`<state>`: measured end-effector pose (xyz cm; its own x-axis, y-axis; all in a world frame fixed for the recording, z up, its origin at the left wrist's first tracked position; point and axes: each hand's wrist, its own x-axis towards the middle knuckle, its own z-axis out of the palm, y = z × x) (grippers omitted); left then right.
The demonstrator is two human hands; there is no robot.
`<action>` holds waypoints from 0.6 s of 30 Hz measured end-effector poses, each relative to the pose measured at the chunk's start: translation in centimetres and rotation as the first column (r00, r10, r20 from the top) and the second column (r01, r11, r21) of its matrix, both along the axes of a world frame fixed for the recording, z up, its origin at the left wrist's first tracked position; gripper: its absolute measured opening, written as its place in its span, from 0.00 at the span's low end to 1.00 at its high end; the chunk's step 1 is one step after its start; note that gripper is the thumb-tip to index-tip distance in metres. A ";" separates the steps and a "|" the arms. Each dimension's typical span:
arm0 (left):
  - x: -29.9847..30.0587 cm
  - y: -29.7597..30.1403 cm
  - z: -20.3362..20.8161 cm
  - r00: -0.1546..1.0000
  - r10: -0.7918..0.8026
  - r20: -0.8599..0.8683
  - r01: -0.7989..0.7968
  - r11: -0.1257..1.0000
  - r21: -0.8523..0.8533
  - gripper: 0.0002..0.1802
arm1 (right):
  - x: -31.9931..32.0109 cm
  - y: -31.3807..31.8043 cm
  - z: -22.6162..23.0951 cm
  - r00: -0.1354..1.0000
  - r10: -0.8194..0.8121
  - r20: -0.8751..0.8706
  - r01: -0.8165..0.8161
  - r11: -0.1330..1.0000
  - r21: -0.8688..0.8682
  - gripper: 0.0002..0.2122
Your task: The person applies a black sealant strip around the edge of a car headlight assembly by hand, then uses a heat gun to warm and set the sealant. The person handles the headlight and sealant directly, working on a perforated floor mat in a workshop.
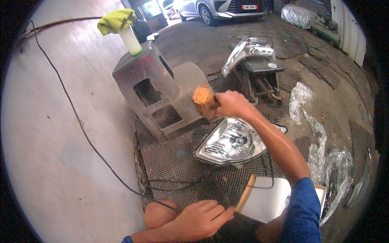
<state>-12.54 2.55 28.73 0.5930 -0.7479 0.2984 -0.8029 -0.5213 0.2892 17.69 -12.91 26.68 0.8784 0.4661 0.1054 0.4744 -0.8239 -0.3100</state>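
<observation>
My right hand (233, 104) is closed around an orange hand-held tool (202, 95) with a rounded end. Its kind is hard to make out, and a dark cord hangs below my right forearm. Beneath that hand, a clear car headlight (231, 141) lies on the ridged mat, partly hidden by my forearm. My left hand (202, 218) lies at the lower middle over my knee, holding nothing, with its fingers loosely stretched. Its fingertips are beside the edge of a shallow cardboard box (265, 198) with a white inside, partly covered by my right sleeve.
A grey plastic stool (162, 106) lies on the left, bearing a bottle (130, 40) draped with a yellow-green cloth (116, 22). Another headlight (253, 48) rests on a low black stand (263, 68). Crumpled clear plastic (320, 137) trails along the right. A black cord (87, 131) crosses the left side.
</observation>
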 end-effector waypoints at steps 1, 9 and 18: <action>0.3 0.0 -0.3 1.000 -0.003 -0.022 0.003 1.000 -0.010 0.18 | 0.6 -0.6 1.2 0.999 0.011 0.051 -0.009 0.999 -0.041 0.23; -0.4 -0.1 0.4 0.997 0.063 -0.040 -0.064 0.998 -0.020 0.21 | 1.0 -5.2 0.9 0.920 -0.135 0.367 0.186 0.977 -0.107 0.23; -1.4 -0.7 1.3 0.996 0.066 -0.060 -0.068 0.997 -0.027 0.23 | 1.1 -8.2 -1.0 0.888 -0.231 0.398 0.271 0.962 -0.045 0.24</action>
<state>-13.92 1.87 30.01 0.6586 -0.6977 0.2820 -0.7476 -0.5640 0.3507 18.78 -21.15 25.65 0.8667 0.2605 0.4253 0.3135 -0.9478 -0.0585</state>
